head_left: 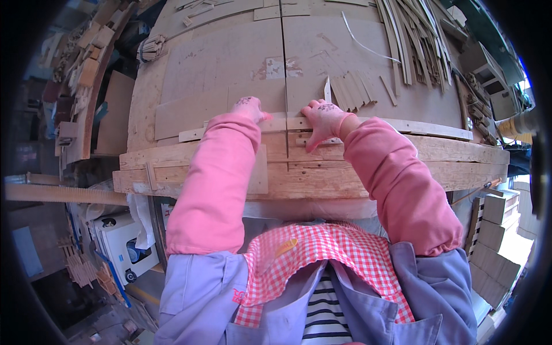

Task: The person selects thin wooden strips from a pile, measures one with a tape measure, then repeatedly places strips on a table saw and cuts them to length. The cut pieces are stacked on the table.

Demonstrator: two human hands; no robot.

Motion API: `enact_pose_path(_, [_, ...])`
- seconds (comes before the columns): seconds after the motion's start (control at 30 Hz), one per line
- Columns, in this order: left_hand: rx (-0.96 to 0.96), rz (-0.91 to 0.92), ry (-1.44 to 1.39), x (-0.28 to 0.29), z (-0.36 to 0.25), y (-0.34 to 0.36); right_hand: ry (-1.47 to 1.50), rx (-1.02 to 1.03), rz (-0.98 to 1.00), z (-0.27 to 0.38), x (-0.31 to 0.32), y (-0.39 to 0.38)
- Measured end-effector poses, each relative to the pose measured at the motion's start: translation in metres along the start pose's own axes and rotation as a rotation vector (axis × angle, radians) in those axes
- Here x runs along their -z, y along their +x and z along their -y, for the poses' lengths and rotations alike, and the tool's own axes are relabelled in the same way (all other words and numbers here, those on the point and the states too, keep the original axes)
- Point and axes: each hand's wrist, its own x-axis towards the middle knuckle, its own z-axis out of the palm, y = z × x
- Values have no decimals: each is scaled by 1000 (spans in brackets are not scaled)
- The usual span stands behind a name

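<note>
The surface (356, 167) ends in a thick timber edge just below both hands, right against the body, so no room is left on the near side. Plenty of bare board is seen beyond the fingers, up to a pile of thin wood slats (411, 40) well past the right hand (323, 119).

A long flat wooden strip (414, 126) is laid across the surface, running out to the right. It's pressed down by the right hand, palm flat, fingers spread over its near end. The left hand (250, 107) is laid flat and unclenched on the strip's left end, nothing gripped. A small fan of short slats (352, 91) sits just beyond the right hand.
</note>
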Motion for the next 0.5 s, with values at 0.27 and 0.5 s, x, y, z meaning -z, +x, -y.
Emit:
enact_pose_path(0.27, [-21, 27, -8, 1, 3, -2, 17, 28, -6, -2, -1, -4])
enact_pose_path(0.5, [-49, 50, -105, 5, 5, -13, 130, 67, 31, -23, -2, 8])
